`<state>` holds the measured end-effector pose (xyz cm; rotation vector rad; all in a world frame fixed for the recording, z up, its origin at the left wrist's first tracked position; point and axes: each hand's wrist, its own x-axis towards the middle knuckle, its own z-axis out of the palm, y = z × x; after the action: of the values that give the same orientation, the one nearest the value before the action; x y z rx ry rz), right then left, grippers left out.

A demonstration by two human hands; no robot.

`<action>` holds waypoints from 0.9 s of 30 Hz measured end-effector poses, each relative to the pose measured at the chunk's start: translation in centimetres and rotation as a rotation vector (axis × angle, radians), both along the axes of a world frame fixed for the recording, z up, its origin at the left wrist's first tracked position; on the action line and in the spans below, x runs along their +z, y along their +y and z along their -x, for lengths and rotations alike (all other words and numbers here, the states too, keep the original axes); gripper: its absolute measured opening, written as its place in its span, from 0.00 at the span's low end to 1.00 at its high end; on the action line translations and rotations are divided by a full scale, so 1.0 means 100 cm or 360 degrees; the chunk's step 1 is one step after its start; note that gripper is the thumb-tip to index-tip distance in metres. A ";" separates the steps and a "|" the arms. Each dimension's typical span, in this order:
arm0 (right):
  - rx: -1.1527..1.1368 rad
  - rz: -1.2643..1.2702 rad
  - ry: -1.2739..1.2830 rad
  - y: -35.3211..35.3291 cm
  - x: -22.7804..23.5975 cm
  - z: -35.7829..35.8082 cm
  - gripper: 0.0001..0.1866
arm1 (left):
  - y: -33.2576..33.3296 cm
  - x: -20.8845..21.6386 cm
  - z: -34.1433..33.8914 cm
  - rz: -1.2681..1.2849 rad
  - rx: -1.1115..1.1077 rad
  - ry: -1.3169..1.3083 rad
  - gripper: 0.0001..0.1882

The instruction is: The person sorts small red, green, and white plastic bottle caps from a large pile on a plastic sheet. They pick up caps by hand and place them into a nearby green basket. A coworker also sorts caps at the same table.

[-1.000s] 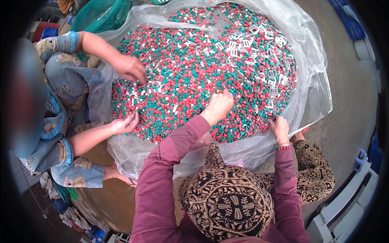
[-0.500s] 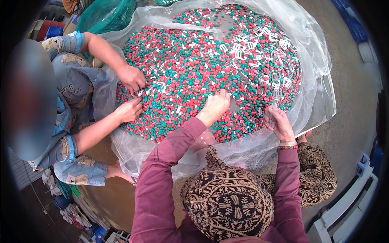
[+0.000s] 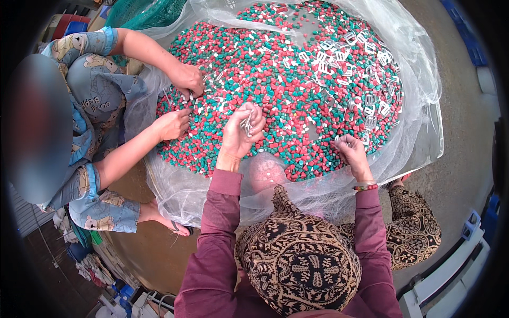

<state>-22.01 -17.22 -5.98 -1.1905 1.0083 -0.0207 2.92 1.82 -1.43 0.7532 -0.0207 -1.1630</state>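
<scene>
Red and green cone-shaped pellets (image 3: 297, 119) are heaped on a sheer white net (image 3: 419, 69), with small white bits mixed in. Above the near middle of the heap, my left hand (image 3: 241, 130) is raised with its fingers curled round several thin whitish pieces (image 3: 247, 123). At the near right of the heap, my right hand (image 3: 352, 152) has thumb and fingertips together on a small pale piece (image 3: 336, 139); its exact kind is too small to tell. White buckle-like frames (image 3: 324, 57) lie loosely on the pellets at the far right.
At the left a co-worker works in the same heap, with one hand (image 3: 186, 79) and the other hand (image 3: 172, 125) at the pellets. My patterned cloth-covered knee (image 3: 297, 254) is close below the net. A green mesh basket (image 3: 143, 16) stands at the far left.
My left hand has lifted off the heap and moved left, turning so the whitish pieces show. My right hand has shifted left over the pellets. The co-worker's hands have moved apart.
</scene>
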 end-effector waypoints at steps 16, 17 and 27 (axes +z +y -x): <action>0.0101 -0.0895 -0.0675 0.011 0.053 -0.012 0.15 | -0.146 -0.063 0.003 -0.1241 -0.0566 -0.2789 0.13; 0.0099 -0.0897 -0.0615 0.013 0.053 -0.012 0.15 | -0.140 -0.066 0.010 -0.1222 -0.0558 -0.2924 0.11; 0.0090 -0.1011 -0.0695 0.016 0.057 -0.022 0.09 | -0.043 -0.063 0.044 -0.1180 -0.1044 -0.2654 0.15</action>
<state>-19.85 -15.62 -0.30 -0.5905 0.5293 0.0766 -1.50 -2.52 -7.74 2.3205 -1.3610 -0.7805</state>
